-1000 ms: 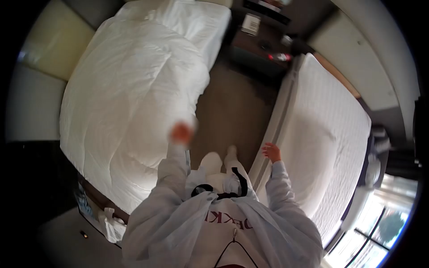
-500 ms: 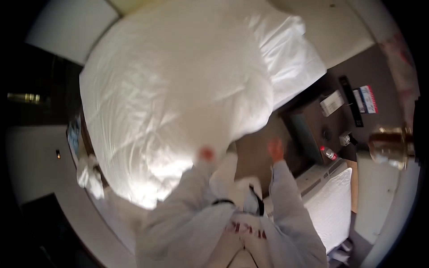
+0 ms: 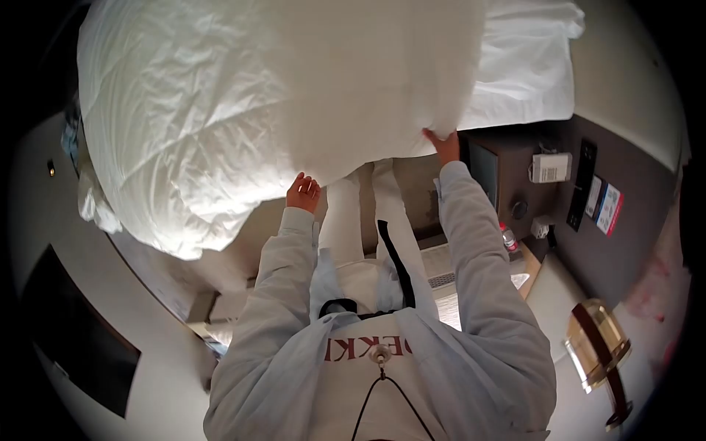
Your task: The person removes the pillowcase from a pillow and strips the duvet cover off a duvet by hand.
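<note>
A white duvet [image 3: 353, 81] spreads over the bed, its near edge hanging in front of my legs. My right hand [image 3: 446, 149] is at that edge, toward the bedside cabinet. Its thumb lies across the top of the fabric, while the other fingers are partly hidden at the border. Lower and to the left, my left hand [image 3: 303, 194] hovers beside the duvet's edge with loosely curled, parted fingers and nothing visible in it.
White bedding [image 3: 526, 73] shows past the duvet on the right. A dark cabinet [image 3: 482, 176] stands beside the bed, near a white box [image 3: 551, 167], a black strip [image 3: 582, 184], a card [image 3: 607, 208] and a bottle [image 3: 508, 238]. A glass wall lamp [image 3: 597, 345] juts out at lower right.
Both hands have moved forward to the duvet's near edge, the right one now touching it. My view has shifted and turned, bringing the duvet edge across the front of my legs.
</note>
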Tool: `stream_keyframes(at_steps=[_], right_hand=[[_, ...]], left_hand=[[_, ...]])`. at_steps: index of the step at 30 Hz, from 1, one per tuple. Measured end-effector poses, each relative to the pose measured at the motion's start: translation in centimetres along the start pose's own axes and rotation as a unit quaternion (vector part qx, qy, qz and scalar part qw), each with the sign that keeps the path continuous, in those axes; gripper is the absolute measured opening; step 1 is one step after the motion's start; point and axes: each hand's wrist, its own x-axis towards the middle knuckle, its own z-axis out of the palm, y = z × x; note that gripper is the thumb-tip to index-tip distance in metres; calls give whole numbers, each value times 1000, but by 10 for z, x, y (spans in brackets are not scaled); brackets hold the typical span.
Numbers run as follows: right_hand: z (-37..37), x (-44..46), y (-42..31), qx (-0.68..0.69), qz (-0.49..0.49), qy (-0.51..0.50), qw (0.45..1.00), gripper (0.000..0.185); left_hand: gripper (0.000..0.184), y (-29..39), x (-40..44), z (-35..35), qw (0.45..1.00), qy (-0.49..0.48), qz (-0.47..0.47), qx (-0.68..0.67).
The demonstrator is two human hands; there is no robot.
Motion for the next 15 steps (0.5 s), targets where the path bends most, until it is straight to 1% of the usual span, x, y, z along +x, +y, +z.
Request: stream_keyframes(at_steps=[1, 2, 3, 4, 5, 7, 8, 9, 10, 11, 12, 13, 14, 15], right_hand=[[-6, 4, -14, -13, 34, -35, 999, 66], [-5, 8, -9, -18, 15, -34, 999, 51], [-9, 16, 8, -49, -5, -60, 997, 51], [-20, 10, -9, -56, -23, -77, 995, 50], [-36, 0, -35, -57, -46, -90, 993, 49], [-79, -9, -39, -53, -44, -107, 992, 48], [-104, -21, -50, -24, -5, -123, 992, 46], [-122, -34, -69, 6, 31, -138, 990, 45], [-133, -48, -91, 9, 39, -157, 987, 44], [-141, -58, -105, 11, 51, -175, 983, 42], [-145, -62, -108, 23, 27, -201, 979, 40], [-147, -71, -121, 30, 17, -205, 978, 40], [-142, -84, -144, 63, 31, -271, 960, 44], [-137, -96, -167, 94, 41, -337, 936, 48]], left_hand=[[23, -5, 5, -16, 1000, 2, -8, -6], [22, -14, 8, -31, 1000, 4, -16, -13], [22, -31, 21, -59, 1000, 13, -10, -26], [24, -51, 44, -92, 995, -51, -46, -79], [25, -62, 61, -112, 981, -123, -78, -125], [24, -99, 60, -114, 983, -132, -95, -84], [27, -112, 16, -73, 995, -82, -61, 9], [32, -119, -6, -35, 990, -64, -87, 96], [50, -148, -19, -20, 944, -175, 17, 280], [68, -178, -31, -5, 814, -233, 183, 500], [87, -207, -44, 10, 683, -233, 339, 603], [95, -229, -73, 27, 666, -278, 362, 590], [104, -250, -103, 44, 647, -323, 383, 575], [102, -257, -137, 62, 675, -374, 378, 511]])
